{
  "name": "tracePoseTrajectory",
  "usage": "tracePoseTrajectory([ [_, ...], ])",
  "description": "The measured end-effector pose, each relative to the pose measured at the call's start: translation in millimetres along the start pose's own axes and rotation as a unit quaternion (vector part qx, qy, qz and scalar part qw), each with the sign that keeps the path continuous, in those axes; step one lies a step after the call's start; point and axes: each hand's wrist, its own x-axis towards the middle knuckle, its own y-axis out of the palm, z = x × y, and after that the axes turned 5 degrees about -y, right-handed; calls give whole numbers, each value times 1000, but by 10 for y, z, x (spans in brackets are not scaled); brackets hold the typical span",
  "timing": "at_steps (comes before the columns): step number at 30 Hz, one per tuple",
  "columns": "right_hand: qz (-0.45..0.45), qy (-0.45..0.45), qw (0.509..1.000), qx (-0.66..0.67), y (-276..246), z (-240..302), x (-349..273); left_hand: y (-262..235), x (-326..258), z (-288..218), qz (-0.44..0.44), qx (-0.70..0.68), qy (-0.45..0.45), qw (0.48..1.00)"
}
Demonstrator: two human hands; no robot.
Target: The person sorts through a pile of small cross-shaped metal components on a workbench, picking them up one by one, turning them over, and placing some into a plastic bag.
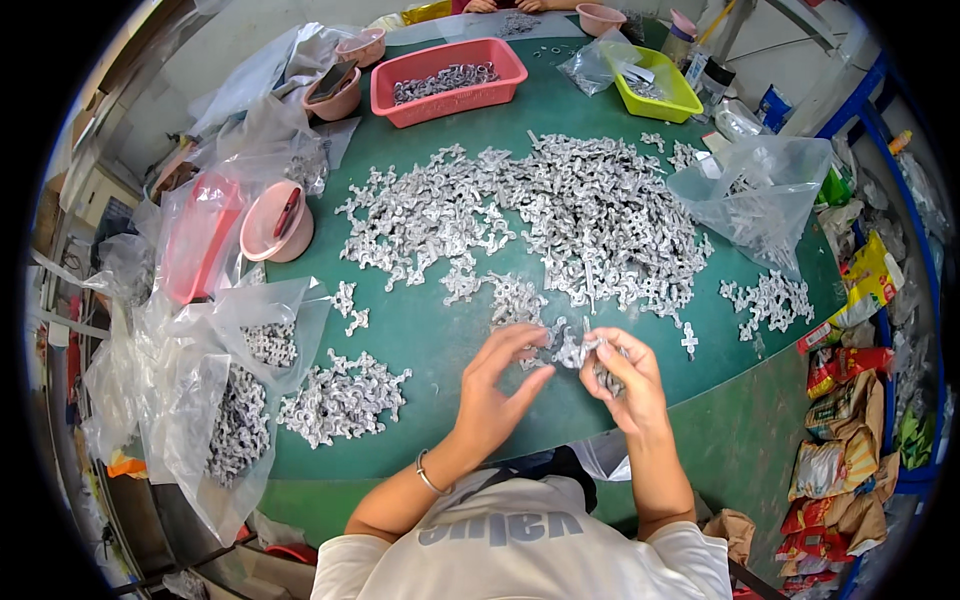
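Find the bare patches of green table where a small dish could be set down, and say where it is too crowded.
Free: green table between the big heap of metal parts and the small pile; also between the red tray and that heap. Crowded: plastic bags lining the left edge.

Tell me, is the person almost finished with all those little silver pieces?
Not nearly, it seems. A small pile lies at the left, and clear bags beside it already hold pieces, so some may be done. The left hand and right hand hold a few metal pieces between them. The big heap on the green table looks untouched, so most is probably left.
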Motion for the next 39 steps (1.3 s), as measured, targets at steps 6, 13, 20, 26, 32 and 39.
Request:
tracePoseTrajectory([
  [6, 11, -48, 998, -34, 145, -21, -230, -41, -160, -167, 19, -20, -13, 1000],
  [13, 4, -67, 992, -103, 204, 5, -330, -78, -197, -182, 35, -44, 0, 998],
  [20, 4, -135, 970, -204, 196, -22, -362, -66, -220, -191, 72, -214, -157, 961],
  [26, 9, -77, 989, -124, 159, 2, -386, -62, -207, -181, 101, -272, -205, 935],
  [32, 12, -97, 987, -130, 198, 7, -409, -63, -206, -168, 119, -293, -226, 922],
  [39, 20, -126, 984, -121, 185, -13, -417, -54, -232, -170, 128, -315, -254, 906],
])
